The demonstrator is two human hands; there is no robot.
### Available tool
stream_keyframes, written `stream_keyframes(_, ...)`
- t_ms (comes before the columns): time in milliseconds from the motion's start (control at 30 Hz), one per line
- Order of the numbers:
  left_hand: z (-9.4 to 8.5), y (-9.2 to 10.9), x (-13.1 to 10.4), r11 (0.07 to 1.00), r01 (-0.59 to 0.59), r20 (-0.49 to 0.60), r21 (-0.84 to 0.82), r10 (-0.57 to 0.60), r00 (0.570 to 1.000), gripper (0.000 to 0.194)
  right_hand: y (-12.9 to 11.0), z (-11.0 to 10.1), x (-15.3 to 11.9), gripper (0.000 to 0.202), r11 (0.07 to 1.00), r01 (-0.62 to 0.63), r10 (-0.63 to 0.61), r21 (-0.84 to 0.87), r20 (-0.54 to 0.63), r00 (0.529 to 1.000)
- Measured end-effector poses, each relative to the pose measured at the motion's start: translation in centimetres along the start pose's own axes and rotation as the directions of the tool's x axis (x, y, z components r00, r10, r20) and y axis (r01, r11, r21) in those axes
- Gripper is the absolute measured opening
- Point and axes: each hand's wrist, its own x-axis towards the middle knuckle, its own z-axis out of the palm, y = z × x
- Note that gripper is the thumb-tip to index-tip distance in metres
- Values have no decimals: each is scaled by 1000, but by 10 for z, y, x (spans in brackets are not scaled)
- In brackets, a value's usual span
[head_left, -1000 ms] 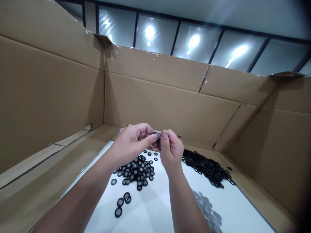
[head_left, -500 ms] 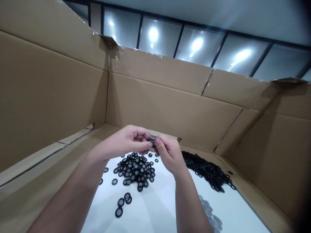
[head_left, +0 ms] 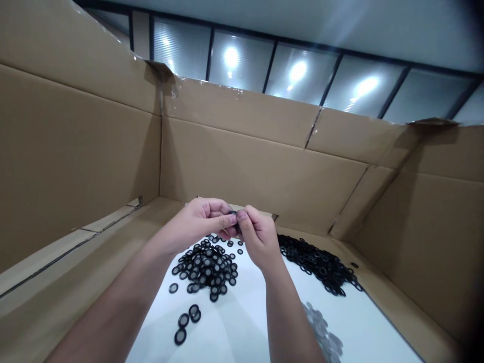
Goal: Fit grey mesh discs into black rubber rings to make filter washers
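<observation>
My left hand [head_left: 212, 217] and my right hand [head_left: 258, 232] meet above the far part of a white board [head_left: 242, 322]. Between their fingertips they pinch a small black rubber ring [head_left: 233, 214], mostly covered by the thumbs. Whether a mesh disc sits in it cannot be made out. Below the left hand lies a heap of black rings with grey mesh centres [head_left: 206, 264]. To the right of my right hand is a pile of plain black rings [head_left: 321, 264]. Loose grey mesh discs [head_left: 321, 327] lie beside my right forearm.
Tall cardboard walls [head_left: 242, 156] enclose the board at the left, back and right. Several ring-and-mesh pieces [head_left: 180, 336] lie apart from the heap, nearer to me. A single black ring [head_left: 354, 264] rests on the cardboard near the right wall.
Both thumbs have closed in over the ring, which shows less than before. The view has shifted slightly, so the whole scene sits a little further left.
</observation>
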Motion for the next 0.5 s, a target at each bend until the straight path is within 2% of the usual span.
stream_keyframes(167, -2, 9, -8, 998, 37, 81, -58, -32, 996, 21, 3, 11, -5, 36, 956, -25, 31, 292, -15, 999)
stream_keyframes(233, -3, 12, -11, 997, 48, 78, -55, -43, 996, 20, 4, 16, -7, 34, 943, -22, 39, 332, -43, 998)
stream_keyframes(367, -6, 19, -14, 997, 67, 56, 43, -70, 996, 19, 2, 18, -8, 35, 976, 6, 10, 217, -71, 997)
stream_keyframes(500, -14, 22, -17, 982, 69, 74, 176, -83, 994, 22, -4, 13, -7, 35, 997, 74, -73, 19, -23, 997)
